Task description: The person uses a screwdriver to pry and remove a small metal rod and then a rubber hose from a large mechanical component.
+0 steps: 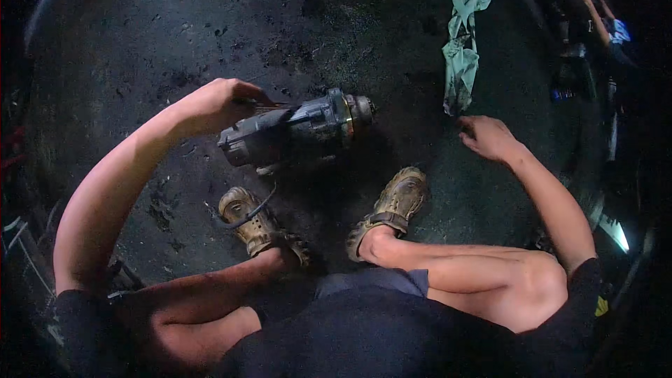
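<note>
A dark, greasy starter motor (301, 124) lies on its side on the floor in front of my feet, its toothed end pointing right. My left hand (234, 96) is at the motor's far left side, fingers stretched toward the housing and partly in shadow; whether they touch it I cannot tell. To the right, my right hand (488, 138) hangs apart from the motor with loosely bent fingers and a gap at the thumb. Just beyond its fingertips is the near end of a long, crumpled pale green cloth strip (462, 63), stained dark.
The dark floor (280, 21) has oily stains and crumbs of dirt. My worn clogs (402, 199) stand close to the motor on its near side. Another person's arm (593, 7) shows at the far right, near dim clutter. A bright light (616, 234) glows at the right edge.
</note>
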The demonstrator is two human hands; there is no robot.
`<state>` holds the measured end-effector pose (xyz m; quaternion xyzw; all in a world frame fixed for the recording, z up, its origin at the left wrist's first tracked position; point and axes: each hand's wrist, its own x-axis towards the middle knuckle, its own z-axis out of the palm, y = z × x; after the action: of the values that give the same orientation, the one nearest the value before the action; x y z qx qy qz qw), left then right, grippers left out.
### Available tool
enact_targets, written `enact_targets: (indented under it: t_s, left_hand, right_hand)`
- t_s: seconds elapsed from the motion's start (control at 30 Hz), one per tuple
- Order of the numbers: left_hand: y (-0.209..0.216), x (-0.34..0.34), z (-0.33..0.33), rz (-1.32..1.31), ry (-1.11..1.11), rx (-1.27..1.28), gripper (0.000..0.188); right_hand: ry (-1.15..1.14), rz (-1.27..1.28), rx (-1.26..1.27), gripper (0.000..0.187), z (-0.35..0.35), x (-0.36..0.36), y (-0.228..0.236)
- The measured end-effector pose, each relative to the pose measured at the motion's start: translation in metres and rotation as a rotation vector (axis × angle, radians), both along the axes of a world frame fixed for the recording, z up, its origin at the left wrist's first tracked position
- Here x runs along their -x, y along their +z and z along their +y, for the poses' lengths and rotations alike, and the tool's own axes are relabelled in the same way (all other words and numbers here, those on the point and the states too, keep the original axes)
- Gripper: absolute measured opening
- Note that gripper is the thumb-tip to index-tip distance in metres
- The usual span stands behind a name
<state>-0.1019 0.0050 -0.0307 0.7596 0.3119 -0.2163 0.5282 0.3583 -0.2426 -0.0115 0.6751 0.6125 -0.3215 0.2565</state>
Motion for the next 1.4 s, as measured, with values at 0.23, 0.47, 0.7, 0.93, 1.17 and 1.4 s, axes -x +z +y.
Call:
enact_targets:
  t_s: [0.23,0.47,0.7,0.93,1.17,1.4]
  left_hand:
    - [0.002,-0.016,-0.007,-0.041,-0.062,-0.010,0.033]
    - [0.007,-0.028,-0.025,-0.214,-0.053,-0.180,0.033]
    - [0.005,-0.016,-0.049,-0.142,-0.011,-0.243,0.035]
    - [0.003,-0.022,-0.061,-0.210,0.100,-0.268,0.036]
    - [0.002,-0.013,-0.066,-0.131,0.061,-0.311,0.041]
    - [0.014,-0.022,-0.079,-0.147,0.115,-0.361,0.048]
  right_hand:
    - [-0.050,0.001,0.034,0.042,0.018,0.017,0.004]
    - [-0.016,0.028,0.041,0.039,0.012,0.016,0.000]
    - [-0.042,0.043,0.031,0.039,0.018,0.028,0.011]
    - [0.060,0.023,-0.049,0.040,0.007,0.021,0.003]
    - [0.011,0.012,-0.002,0.043,0.016,0.027,0.009]
    - [0.000,0.040,0.019,0.041,0.006,0.024,0.007]
